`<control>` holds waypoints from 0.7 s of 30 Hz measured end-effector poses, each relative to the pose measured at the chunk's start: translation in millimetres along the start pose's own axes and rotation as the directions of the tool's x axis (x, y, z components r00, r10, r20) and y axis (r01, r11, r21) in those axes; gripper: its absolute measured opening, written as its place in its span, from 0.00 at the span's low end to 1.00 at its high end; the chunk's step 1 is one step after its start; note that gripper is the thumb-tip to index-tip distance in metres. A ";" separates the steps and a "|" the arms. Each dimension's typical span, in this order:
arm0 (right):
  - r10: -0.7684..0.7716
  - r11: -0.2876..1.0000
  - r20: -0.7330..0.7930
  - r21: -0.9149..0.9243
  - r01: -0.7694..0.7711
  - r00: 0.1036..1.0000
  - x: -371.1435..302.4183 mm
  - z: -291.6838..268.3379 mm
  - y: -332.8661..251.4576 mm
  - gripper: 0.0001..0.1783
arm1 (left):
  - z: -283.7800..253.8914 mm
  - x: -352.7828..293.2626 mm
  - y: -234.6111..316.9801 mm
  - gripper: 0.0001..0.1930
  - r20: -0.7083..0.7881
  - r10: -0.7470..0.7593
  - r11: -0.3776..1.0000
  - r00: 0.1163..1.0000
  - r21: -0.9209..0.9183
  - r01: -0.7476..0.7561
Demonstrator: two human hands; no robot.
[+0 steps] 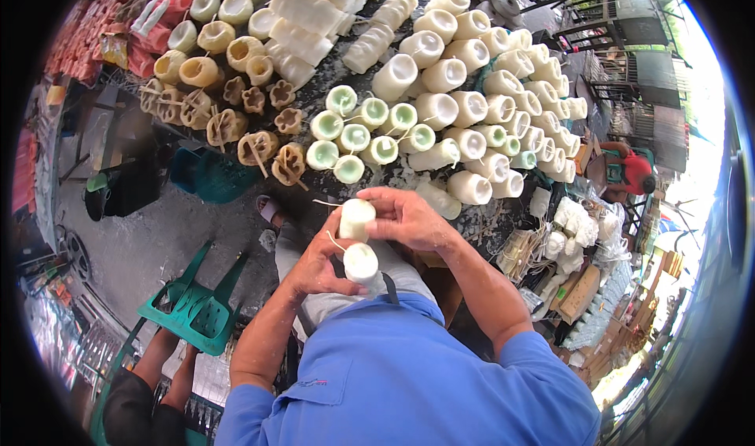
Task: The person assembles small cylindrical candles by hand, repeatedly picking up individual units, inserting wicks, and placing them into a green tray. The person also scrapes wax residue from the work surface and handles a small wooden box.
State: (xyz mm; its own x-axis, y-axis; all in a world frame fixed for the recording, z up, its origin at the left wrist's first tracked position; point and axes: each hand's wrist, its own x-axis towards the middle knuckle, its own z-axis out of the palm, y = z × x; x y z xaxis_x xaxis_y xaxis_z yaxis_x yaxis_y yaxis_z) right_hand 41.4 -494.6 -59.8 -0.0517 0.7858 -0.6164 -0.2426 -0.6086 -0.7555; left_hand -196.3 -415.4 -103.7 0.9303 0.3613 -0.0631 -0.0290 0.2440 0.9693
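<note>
Over my lap, my left hand (318, 263) is closed around a short white candle (361, 263) whose wick sticks out to the upper left. Just above it my right hand (409, 219) grips a second white candle (357, 219), also with a wick at its left. The two candles are close together, and my left fingertips reach up beside the upper one. Closest beyond my hands on the dark table stands a group of small pale green candles (354, 138). Right of these are several rows of larger white candles (438, 110) with hollowed tops.
Brown flower-shaped wax pieces (254, 149) line the table's left edge, with yellowish wax cups (200, 71) behind. A green plastic stool (197, 312) stands on the floor at left, near another person's legs (169, 375). Bundled wicks (521, 253) lie to the right; a person in red (635, 171) sits beyond.
</note>
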 end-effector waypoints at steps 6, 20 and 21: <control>-0.637 0.505 -0.274 -0.855 0.121 0.720 66.2 36.3 28.8 0.41 | -0.3 -53.5 -6.5 0.34 -0.286 -0.172 0.983 0.943 0.009 0.182; -0.721 0.341 -0.315 -0.937 -0.079 0.617 86.6 58.8 29.0 0.26 | -25.1 -98.4 -4.2 0.32 -0.365 -0.094 0.976 0.926 0.149 0.158; -0.714 0.338 -0.319 -0.937 -0.093 0.623 88.2 61.3 27.2 0.27 | -27.3 -97.0 -3.1 0.32 -0.361 -0.085 0.975 0.929 0.164 0.153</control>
State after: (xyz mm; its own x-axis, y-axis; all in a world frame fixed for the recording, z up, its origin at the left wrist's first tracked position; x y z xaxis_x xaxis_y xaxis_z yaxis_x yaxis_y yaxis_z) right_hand -29.1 -435.1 -121.1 0.4504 0.8887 0.0852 0.8303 -0.3819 -0.4060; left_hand -296.4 -426.6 -107.1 0.7348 0.6394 -0.2264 0.1737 0.1453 0.9740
